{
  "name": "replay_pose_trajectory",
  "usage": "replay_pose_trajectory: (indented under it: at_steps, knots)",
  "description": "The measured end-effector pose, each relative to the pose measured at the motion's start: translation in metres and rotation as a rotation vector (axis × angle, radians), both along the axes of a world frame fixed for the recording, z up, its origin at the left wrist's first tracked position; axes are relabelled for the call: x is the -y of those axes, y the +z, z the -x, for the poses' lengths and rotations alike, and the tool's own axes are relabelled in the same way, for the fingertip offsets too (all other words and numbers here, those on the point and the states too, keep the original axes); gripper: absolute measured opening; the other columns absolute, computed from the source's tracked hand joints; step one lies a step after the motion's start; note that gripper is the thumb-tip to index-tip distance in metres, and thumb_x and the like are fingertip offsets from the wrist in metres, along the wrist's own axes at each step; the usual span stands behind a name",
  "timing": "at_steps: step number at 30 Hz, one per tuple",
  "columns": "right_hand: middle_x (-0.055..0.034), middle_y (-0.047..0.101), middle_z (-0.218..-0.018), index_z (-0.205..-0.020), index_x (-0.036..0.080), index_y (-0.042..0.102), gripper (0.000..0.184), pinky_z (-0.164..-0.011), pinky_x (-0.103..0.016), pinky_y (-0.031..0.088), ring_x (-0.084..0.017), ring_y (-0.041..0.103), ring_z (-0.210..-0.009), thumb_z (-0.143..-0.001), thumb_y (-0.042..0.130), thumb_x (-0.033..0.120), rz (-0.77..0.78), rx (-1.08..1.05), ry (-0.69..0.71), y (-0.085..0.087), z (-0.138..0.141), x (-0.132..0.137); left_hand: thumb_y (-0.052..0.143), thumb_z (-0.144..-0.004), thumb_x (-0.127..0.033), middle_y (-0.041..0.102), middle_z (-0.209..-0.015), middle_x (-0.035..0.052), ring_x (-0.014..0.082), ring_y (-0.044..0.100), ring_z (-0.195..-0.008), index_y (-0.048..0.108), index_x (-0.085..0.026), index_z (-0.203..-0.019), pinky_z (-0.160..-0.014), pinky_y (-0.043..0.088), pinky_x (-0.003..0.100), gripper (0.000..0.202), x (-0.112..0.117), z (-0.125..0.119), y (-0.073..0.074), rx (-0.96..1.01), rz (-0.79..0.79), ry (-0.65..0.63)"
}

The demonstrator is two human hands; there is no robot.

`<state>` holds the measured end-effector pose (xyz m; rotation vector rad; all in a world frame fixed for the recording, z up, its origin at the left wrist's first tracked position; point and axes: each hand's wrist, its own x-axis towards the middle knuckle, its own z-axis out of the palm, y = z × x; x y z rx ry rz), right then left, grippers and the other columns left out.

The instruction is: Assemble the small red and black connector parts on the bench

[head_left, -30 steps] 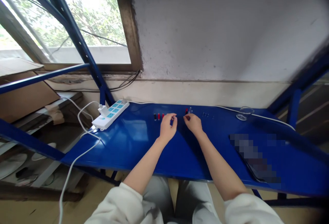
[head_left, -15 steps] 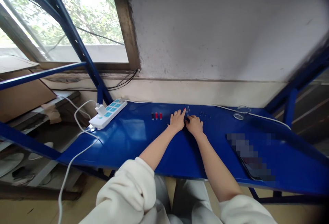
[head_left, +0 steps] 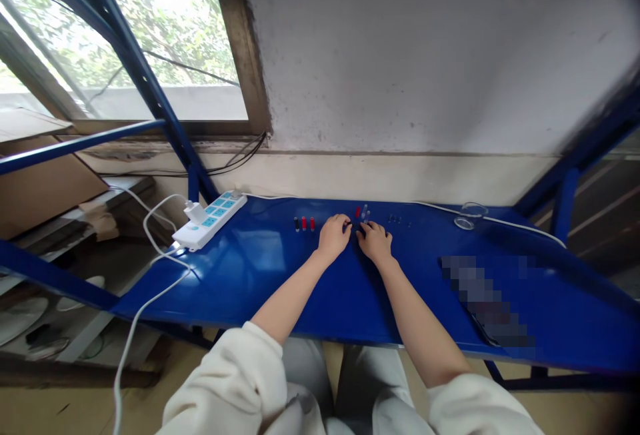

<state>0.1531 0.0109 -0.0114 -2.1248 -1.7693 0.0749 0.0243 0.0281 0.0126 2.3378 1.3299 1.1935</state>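
1. Small dark piece (head_left: 351,224): located at the fingertips of the left hand (head_left: 334,238), close above the middle of the desk (head_left: 350,302). Its exact form is too small to make out.
2. Hands: the left hand is curled, thumb and forefinger pinching the dark piece as far as I can see from here. The right hand (head_left: 376,242) lies just beside it, fingers bent down toward the desk; whether they grip anything I cannot tell. The two hands are apart, with a narrow gap between.
3. Immediate surroundings: just beyond the gap are a red piece (head_left: 358,212) and a few clear tubes (head_left: 365,211), close together. To the right of the right hand lie several tiny clear pieces (head_left: 392,218).
4. To the left of the left hand: a short row of capped cylinders (head_left: 304,224), one black and two red.
5. Farther out: a white power strip (head_left: 212,220) at the left end, a clear round dish (head_left: 464,224) near the back, and a dark flat object (head_left: 480,298), partly blurred out, on the right.
6. Risks, in my judgement: a loose pinch could drop the piece; a knuckle could knock the red piece or clear tubes; a sweep of the right hand could scatter the tiny clear pieces, which are hard to spot against the glossy blue.
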Motion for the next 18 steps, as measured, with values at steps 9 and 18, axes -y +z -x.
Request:
replay_pose_trajectory:
  at_steps: [9, 18]
  knots:
    - [-0.0096, 0.042, -0.131, -0.123, 0.021, 0.047, 0.041, -0.096, -0.053, 0.021, -0.024, 0.032, -0.121, -0.087, 0.033, 0.033, -0.016, -0.003, -0.013, -0.009, 0.002, -0.003, 0.057, -0.071, -0.026, 0.06, -0.072, 0.002, 0.0101, 0.053, -0.06, 0.059, -0.016, -0.079, -0.057, 0.043, 0.022, 0.013, 0.027, 0.029, -0.003, 0.476, 0.223, 0.06]
    - [-0.0086, 0.041, -0.132, -0.125, 0.021, 0.045, 0.042, -0.098, -0.053, 0.019, -0.024, 0.031, -0.121, -0.087, 0.03, 0.033, -0.011, -0.001, -0.014, -0.011, 0.003, -0.004, 0.058, -0.07, -0.03, 0.06, -0.07, 0.0021, 0.0092, 0.051, -0.059, 0.06, -0.016, -0.079, -0.056, 0.041, 0.021, 0.017, 0.028, 0.026, -0.004, 0.594, 0.267, 0.067]
